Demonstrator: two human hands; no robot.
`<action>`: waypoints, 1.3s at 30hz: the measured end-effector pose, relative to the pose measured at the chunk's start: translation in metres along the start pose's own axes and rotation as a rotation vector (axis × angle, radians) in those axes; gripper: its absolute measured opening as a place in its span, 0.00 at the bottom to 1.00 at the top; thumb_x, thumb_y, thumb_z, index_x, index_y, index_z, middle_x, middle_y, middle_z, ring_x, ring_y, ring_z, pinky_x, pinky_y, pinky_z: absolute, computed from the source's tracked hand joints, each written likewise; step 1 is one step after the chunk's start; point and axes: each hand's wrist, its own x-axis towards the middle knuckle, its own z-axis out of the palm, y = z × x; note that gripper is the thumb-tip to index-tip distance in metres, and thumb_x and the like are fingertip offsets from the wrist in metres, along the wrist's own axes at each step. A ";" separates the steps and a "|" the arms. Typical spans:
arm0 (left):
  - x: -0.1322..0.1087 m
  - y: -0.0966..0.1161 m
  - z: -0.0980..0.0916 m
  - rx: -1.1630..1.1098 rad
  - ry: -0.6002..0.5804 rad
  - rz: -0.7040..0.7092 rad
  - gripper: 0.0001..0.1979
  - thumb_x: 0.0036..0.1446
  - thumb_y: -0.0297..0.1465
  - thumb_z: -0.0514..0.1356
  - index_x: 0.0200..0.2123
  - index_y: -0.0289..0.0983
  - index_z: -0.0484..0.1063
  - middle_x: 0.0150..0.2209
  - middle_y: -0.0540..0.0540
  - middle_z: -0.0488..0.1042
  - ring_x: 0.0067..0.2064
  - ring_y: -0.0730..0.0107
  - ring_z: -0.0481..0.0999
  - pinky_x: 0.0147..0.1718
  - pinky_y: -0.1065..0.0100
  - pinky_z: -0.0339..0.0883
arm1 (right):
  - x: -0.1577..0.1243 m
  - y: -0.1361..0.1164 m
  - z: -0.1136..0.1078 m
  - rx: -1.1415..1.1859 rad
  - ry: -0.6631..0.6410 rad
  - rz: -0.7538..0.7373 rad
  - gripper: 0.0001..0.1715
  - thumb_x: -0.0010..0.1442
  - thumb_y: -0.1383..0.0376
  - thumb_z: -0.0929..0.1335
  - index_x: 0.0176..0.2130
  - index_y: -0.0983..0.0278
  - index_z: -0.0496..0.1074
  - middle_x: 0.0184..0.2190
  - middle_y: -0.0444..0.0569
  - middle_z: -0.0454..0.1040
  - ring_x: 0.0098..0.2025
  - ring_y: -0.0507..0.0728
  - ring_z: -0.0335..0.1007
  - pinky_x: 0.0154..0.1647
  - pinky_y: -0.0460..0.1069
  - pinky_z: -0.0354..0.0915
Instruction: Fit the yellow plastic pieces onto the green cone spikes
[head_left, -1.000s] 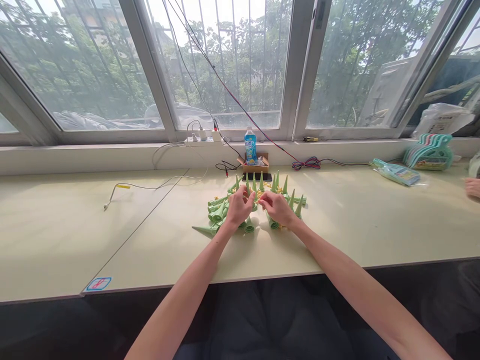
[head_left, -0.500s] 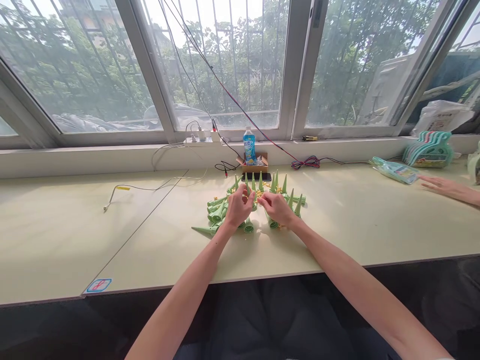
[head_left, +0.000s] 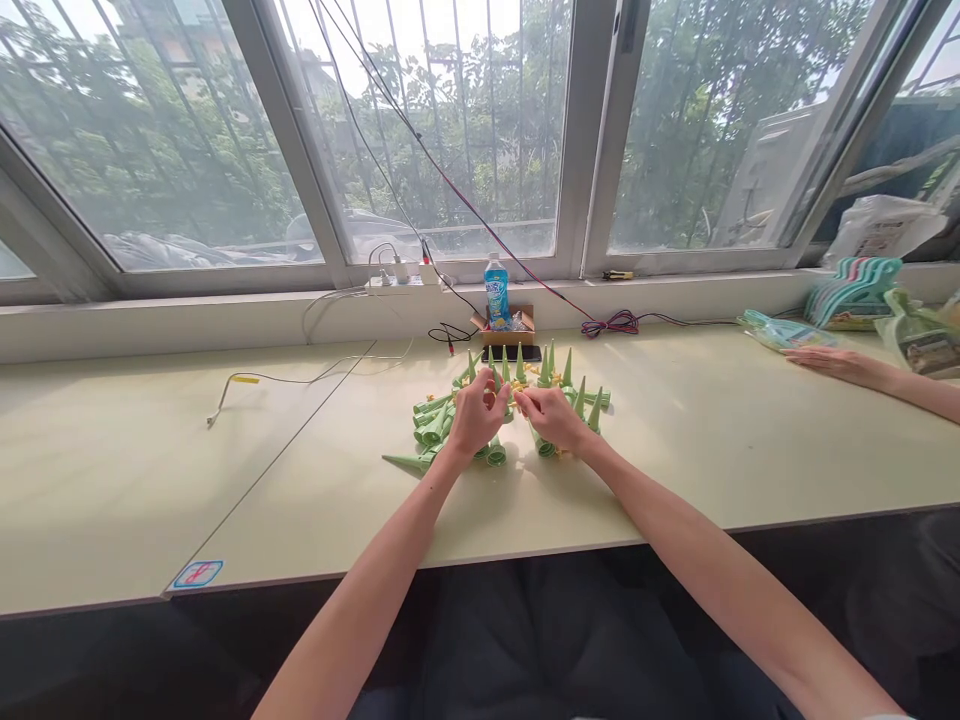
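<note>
The pale table runs across the whole lower half of the frame, and at its centre sits the pile of green cones. Both of the person's hands reach into it: the left hand has its fingers curled in among the cones, but what lies between them is hidden, so I cannot tell whether it grips one; the right hand, just beside it, has thumb and fingertips drawn close, and anything between them is too small to make out. Each cone looks like light, stiff, hollow plastic, rather smooth, so it should roll or tip easily; the wide open end seems the surest hold, the thin tip the weakest. Some cones stand point up at the back of the pile, others lie on their sides at its left, crowding the fingers. At the right edge is a stack of pale green hangers, with a co-worker's hand below it beside a flat packet, well apart from the pile. Just behind the pile, at centre, a blue bottle rises from a small carton, with a dark phone in front, limiting reach that way. Smallest are the yellow pieces scattered between the cones.
</note>
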 end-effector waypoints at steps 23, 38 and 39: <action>0.002 -0.001 0.002 -0.002 0.039 -0.016 0.12 0.63 0.41 0.53 0.35 0.39 0.63 0.28 0.50 0.68 0.19 0.79 0.65 0.16 0.75 0.55 | 0.000 -0.001 0.000 0.020 0.009 0.023 0.22 0.63 0.59 0.62 0.21 0.62 0.55 0.17 0.40 0.58 0.22 0.50 0.49 0.25 0.48 0.50; 0.003 0.002 -0.001 -0.186 0.095 -0.116 0.26 0.66 0.49 0.42 0.34 0.37 0.69 0.20 0.52 0.65 0.18 0.75 0.65 0.18 0.72 0.57 | 0.002 -0.006 -0.002 0.040 0.072 0.121 0.20 0.64 0.59 0.61 0.22 0.63 0.61 0.17 0.41 0.59 0.22 0.50 0.52 0.26 0.47 0.51; 0.004 0.001 -0.002 -0.187 0.121 -0.135 0.25 0.66 0.48 0.42 0.34 0.37 0.70 0.21 0.51 0.66 0.18 0.76 0.64 0.17 0.72 0.56 | 0.002 -0.006 -0.002 0.047 0.088 0.125 0.19 0.64 0.59 0.61 0.23 0.63 0.61 0.17 0.41 0.60 0.22 0.50 0.53 0.26 0.47 0.51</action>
